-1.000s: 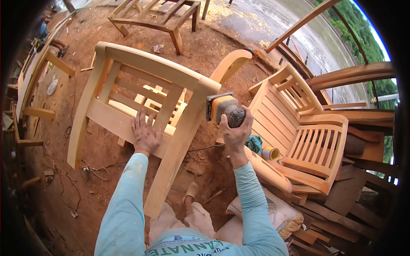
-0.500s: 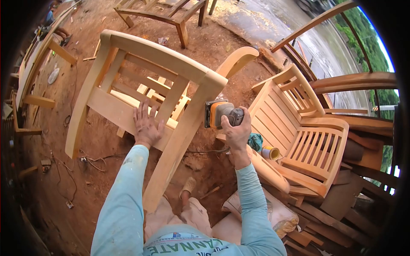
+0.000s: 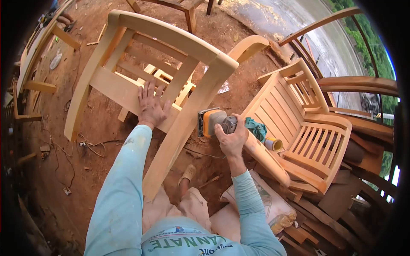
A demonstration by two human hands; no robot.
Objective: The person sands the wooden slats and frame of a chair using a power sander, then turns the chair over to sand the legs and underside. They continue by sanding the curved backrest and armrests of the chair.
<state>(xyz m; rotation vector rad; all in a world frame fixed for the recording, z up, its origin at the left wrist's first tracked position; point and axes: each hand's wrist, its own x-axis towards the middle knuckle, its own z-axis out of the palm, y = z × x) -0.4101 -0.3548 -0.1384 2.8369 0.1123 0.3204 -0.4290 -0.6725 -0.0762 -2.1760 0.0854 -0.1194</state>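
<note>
A pale wooden chair frame leans in front of me, with a curved top rail and upright slats. My left hand lies with spread fingers on its wide lower rail, beside a slat. In my right hand is an orange and grey electric sander, gripped round its dark rear end. The sander's flat pad is turned toward the outer side of the frame's right leg, close against it. Behind the sander, a teal cloth and a small yellow-rimmed can sit on a wooden bench.
The slatted wooden bench stands at my right. White sacks and stacked planks lie at the lower right. A cord runs over the dirt ground at left, and more wooden frames stand beyond it.
My right hand has brought the sander lower along the right leg, toward me. The left hand stays on the rail. The whole view has shifted slightly.
</note>
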